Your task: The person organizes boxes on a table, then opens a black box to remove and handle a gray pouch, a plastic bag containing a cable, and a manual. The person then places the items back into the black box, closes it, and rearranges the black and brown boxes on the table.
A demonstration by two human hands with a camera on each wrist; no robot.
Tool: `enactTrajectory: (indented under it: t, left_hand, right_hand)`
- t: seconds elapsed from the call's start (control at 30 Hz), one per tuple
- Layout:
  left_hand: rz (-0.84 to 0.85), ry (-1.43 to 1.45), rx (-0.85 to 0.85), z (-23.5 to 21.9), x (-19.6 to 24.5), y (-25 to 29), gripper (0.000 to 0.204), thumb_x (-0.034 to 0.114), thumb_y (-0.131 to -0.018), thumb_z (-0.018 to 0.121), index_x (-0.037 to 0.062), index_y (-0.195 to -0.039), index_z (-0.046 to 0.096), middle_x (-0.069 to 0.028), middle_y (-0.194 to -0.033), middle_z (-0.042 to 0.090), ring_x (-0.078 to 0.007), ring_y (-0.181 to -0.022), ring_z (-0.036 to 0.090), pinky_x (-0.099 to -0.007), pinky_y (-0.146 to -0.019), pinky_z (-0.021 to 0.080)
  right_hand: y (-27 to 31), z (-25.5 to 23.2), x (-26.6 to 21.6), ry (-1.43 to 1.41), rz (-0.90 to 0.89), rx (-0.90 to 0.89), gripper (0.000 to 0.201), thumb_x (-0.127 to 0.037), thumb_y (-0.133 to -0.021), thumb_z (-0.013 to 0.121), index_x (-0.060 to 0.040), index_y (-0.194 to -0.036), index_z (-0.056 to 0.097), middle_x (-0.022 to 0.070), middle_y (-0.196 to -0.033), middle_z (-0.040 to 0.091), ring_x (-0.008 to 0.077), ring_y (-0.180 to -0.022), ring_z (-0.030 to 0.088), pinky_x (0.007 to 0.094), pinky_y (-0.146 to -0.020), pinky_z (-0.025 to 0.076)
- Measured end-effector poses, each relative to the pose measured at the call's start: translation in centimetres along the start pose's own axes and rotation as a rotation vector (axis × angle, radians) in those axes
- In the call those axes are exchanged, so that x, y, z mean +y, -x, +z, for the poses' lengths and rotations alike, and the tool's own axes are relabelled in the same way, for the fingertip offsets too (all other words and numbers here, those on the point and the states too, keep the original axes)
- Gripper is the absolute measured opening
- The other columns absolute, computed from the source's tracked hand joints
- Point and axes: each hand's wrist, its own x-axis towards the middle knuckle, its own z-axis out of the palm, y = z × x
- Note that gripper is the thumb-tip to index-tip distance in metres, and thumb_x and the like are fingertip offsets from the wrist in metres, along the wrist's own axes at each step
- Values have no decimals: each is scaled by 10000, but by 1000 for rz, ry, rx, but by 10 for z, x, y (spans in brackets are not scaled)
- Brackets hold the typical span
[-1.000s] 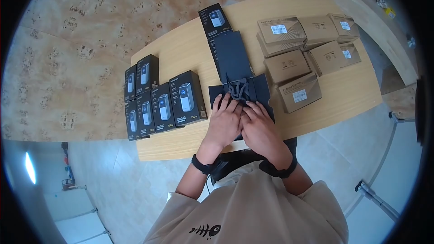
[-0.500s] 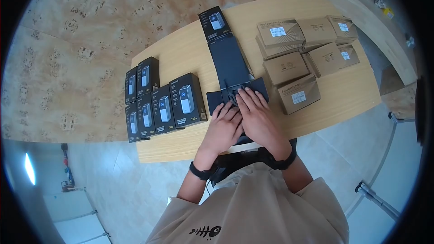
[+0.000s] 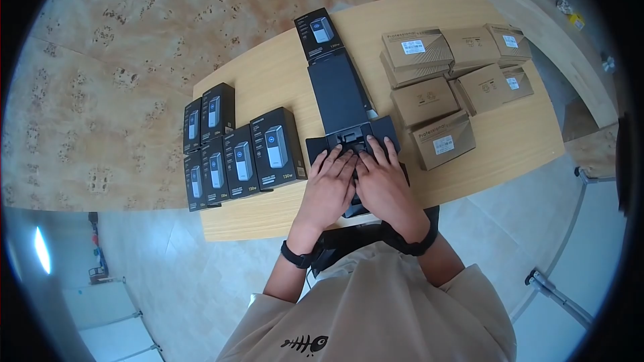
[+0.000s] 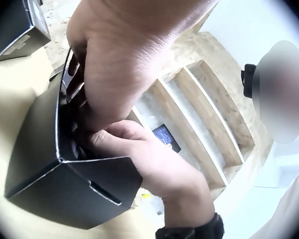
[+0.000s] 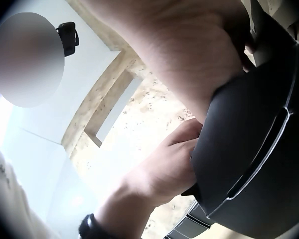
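An opened black carton (image 3: 337, 94) lies on the table in front of me, its long lid folded away and its side flaps spread. My left hand (image 3: 326, 188) presses down into the carton with fingers stretched forward. Beside it, nearly touching, my right hand (image 3: 388, 188) presses in the same way. Just past the fingertips a black insert (image 3: 350, 138) shows in the opening. Both wrist views show the fingers below the carton's rim, mostly hidden by its wall (image 4: 72, 191) and flap (image 5: 249, 129).
Several printed black boxes (image 3: 274, 147) stand on the table (image 3: 268, 74) at the left. Another black box (image 3: 318, 33) lies at the far end of the lid. Brown cardboard boxes (image 3: 443, 137) are stacked at the right.
The dark grey bundle seen under the fingers a second ago no longer shows; the insert does. My right hand reached forward over it, then drew back beside the left.
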Motion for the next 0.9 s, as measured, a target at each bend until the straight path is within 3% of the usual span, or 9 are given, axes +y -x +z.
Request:
enactTrajectory:
  t: [0.1, 0.23, 0.33, 0.4, 0.6, 0.73, 0.8, 0.9]
  left_hand:
    - [-3, 1, -46, 2, 0, -4, 443, 146, -937, 636, 9, -1359, 629, -186, -1410, 642, -350, -1429, 523, -493, -1258, 310]
    - [6, 10, -61, 15, 1, -10, 435, 145, -910, 635, -7, -1317, 621, -203, -1347, 666, -345, -1393, 552, -509, -1262, 308]
    - [-20, -15, -96, 16, 7, -19, 471, 157, -893, 643, -15, -1330, 608, -207, -1338, 665, -344, -1370, 565, -515, -1267, 293]
    - [-48, -21, -116, 19, 6, -22, 484, 163, -885, 648, -15, -1333, 604, -205, -1339, 660, -342, -1361, 569, -520, -1270, 281]
    - [-15, -89, -29, 13, 8, -18, 511, 171, -899, 658, 12, -1381, 597, -182, -1432, 590, -325, -1418, 495, -537, -1264, 249]
    - [-30, 33, 103, -26, 11, 5, 488, 150, -931, 664, 69, -1409, 607, -183, -1491, 528, -366, -1405, 485, -529, -1222, 314]
    - [-307, 122, 302, -33, 10, 23, 448, 114, -957, 636, 45, -1398, 605, -201, -1461, 543, -399, -1385, 497, -501, -1173, 388]
    - [-382, 233, 316, -31, -7, 44, 431, 97, -959, 638, 14, -1381, 609, -226, -1425, 553, -409, -1325, 546, -473, -1104, 452]
  right_hand:
    - [1, -3, 5, -104, -30, 16, 341, -158, -908, 632, 90, -1114, 746, 242, -1226, 706, 407, -1415, 512, 559, -1253, 304]
    - [11, -15, 8, -228, -15, 110, 274, -112, -899, 647, 59, -1094, 732, 239, -1258, 671, 412, -1367, 536, 530, -1198, 388]
    - [19, -38, 6, -314, 85, 198, 329, -61, -890, 654, 23, -1208, 676, 230, -1342, 613, 416, -1313, 565, 508, -1132, 446]
    - [25, -44, 9, -291, 216, 354, 446, -25, -889, 651, -14, -1332, 595, 221, -1394, 570, 427, -1294, 574, 516, -1095, 457]
    - [51, -44, 20, -515, 375, 334, 445, -35, -946, 614, -24, -1386, 550, 234, -1366, 577, 461, -1255, 579, 489, -1060, 482]
    - [65, -41, 19, -557, 422, 282, 439, -32, -954, 611, -23, -1388, 547, 233, -1322, 601, 456, -1185, 615, 475, -1007, 510]
    - [69, -40, 18, -597, 443, 299, 430, -30, -954, 616, -21, -1380, 556, 216, -1241, 639, 413, -1070, 668, 459, -924, 537]
    - [71, -32, 18, -657, 469, 293, 420, -31, -955, 631, -22, -1371, 573, 195, -1151, 661, 358, -968, 692, 433, -858, 545]
